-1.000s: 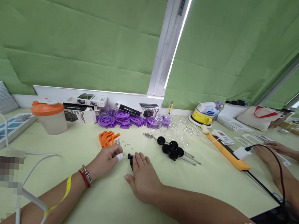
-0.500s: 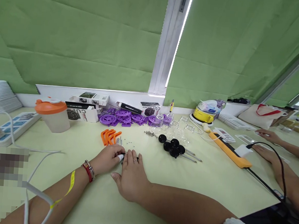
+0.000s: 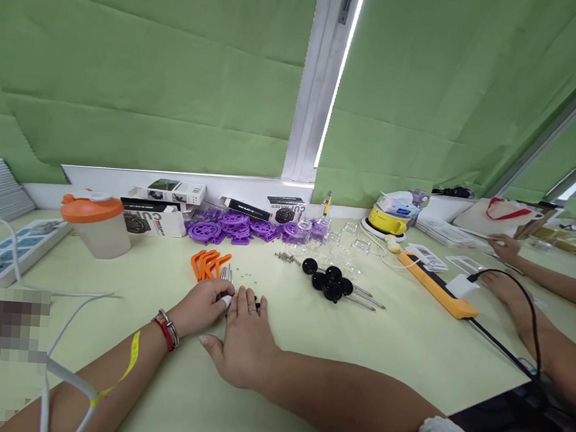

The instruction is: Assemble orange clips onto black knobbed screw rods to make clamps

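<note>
Two bare hands meet on the pale yellow-green table (image 3: 406,356), and between them sits a small black plastic part (image 3: 257,304), mostly hidden. The right hand (image 3: 242,344) lies flat over it, fingers stretched forward and loosely spread, palm down, gripping nothing that shows; only a sliver of the black part peeks out past the fingertips. The left hand (image 3: 205,306), curled, with a white-taped fingertip, presses in against the black part's left side, touching the right hand's fingers; whether it pinches the part, I cannot tell.

Just beyond the black part lie thin silver metal pins (image 3: 227,274) and tiny scattered silver screws (image 3: 247,279). Beyond and left of it, a bunch of orange plastic clips (image 3: 206,263). Beyond and right of it, a cluster of black round knobs on metal shafts (image 3: 333,284), with a small coiled metal spring (image 3: 282,258) near them. Farther back, a heap of purple plastic wheels (image 3: 231,226), and well to the left a frosted shaker cup with an orange lid (image 3: 93,223). Far to the right of the black part, another person's hand (image 3: 502,287) rests beside a long orange bar (image 3: 434,285).
</note>
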`<state>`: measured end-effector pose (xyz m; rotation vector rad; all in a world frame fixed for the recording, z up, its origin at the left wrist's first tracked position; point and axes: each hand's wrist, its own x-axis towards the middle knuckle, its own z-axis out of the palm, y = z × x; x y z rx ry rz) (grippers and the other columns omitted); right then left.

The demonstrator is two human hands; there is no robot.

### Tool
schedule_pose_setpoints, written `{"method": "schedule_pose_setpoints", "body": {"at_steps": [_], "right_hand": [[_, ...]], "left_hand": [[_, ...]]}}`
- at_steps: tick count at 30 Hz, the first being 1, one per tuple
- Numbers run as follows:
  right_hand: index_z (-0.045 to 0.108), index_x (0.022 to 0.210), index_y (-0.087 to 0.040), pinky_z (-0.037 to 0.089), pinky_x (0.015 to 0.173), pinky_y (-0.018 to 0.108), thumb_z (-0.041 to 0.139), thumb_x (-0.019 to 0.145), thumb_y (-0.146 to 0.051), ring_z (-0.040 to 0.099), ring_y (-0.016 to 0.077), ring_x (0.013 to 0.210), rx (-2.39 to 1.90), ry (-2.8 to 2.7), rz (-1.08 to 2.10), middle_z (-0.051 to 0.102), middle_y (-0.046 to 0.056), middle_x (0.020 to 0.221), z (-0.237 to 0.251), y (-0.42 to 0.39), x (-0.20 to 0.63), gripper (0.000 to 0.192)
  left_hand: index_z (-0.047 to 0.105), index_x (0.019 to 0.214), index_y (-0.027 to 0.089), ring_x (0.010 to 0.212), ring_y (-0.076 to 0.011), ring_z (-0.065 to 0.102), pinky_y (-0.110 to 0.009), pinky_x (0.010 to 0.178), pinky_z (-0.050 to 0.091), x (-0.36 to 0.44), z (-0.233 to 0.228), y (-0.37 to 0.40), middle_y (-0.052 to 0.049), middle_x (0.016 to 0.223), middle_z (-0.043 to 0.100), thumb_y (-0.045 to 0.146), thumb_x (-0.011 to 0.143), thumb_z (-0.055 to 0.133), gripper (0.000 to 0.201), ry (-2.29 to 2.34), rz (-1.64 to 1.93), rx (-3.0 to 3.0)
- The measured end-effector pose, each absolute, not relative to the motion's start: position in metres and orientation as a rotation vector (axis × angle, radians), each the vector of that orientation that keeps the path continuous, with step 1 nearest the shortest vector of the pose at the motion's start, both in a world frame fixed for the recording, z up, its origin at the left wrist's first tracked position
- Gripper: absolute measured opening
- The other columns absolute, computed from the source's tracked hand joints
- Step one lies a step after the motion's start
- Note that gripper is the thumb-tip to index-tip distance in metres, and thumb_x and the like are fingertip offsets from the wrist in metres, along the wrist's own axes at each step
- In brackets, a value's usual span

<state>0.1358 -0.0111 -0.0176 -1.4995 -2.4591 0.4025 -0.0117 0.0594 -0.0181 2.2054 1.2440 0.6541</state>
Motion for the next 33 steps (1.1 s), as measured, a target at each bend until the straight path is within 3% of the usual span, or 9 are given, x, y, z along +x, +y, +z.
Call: {"method": "schedule_pose_setpoints", "body": {"at_steps": [4, 9, 19, 33], "right_hand": [[0.020, 0.145, -0.001, 0.004, 0.111, 0.055, 0.014, 0.090, -0.060, 0.004, 0.0352, 0.140, -1.525, -2.355, 0.413, 0.012, 0.023, 0.151, -0.004, 0.010, 0.152, 0.081], [0.022, 0.145, -0.006, 0.003, 0.111, 0.051, 0.021, 0.094, -0.048, 0.001, 0.0337, 0.141, -1.766, -2.112, 0.184, 0.011, 0.018, 0.153, -0.004, 0.074, 0.182, 0.066], [0.038, 0.138, -0.007, 0.014, 0.110, 0.042, 0.028, 0.094, -0.021, 0.021, 0.0278, 0.136, -1.889, -2.091, 0.010, 0.033, 0.013, 0.147, -0.040, 0.140, 0.207, 0.047], [0.038, 0.138, -0.006, 0.014, 0.110, 0.040, 0.029, 0.095, -0.028, 0.024, 0.0272, 0.136, -1.877, -2.141, 0.037, 0.034, 0.013, 0.146, -0.046, 0.142, 0.213, 0.049]], "left_hand": [[0.059, 0.075, 0.018, 0.068, -0.0173, 0.054, -0.028, 0.064, 0.041, -0.012, -0.019, 0.061, -0.002, 0.072, 0.060, 0.017, 0.074, 0.043, 0.016, 1.253, 0.639, 2.237], [0.059, 0.080, 0.019, 0.070, -0.0178, 0.055, -0.030, 0.066, 0.041, -0.011, -0.020, 0.061, -0.002, 0.075, 0.062, 0.023, 0.079, 0.042, 0.018, 1.313, 0.621, 2.252], [0.058, 0.080, 0.019, 0.066, -0.0167, 0.053, -0.029, 0.063, 0.040, -0.012, -0.021, 0.061, -0.001, 0.072, 0.060, 0.027, 0.080, 0.041, 0.019, 1.349, 0.579, 2.237], [0.058, 0.078, 0.019, 0.066, -0.0161, 0.051, -0.028, 0.062, 0.038, -0.010, -0.018, 0.060, 0.000, 0.071, 0.058, 0.025, 0.080, 0.042, 0.017, 1.336, 0.582, 2.217]]}}
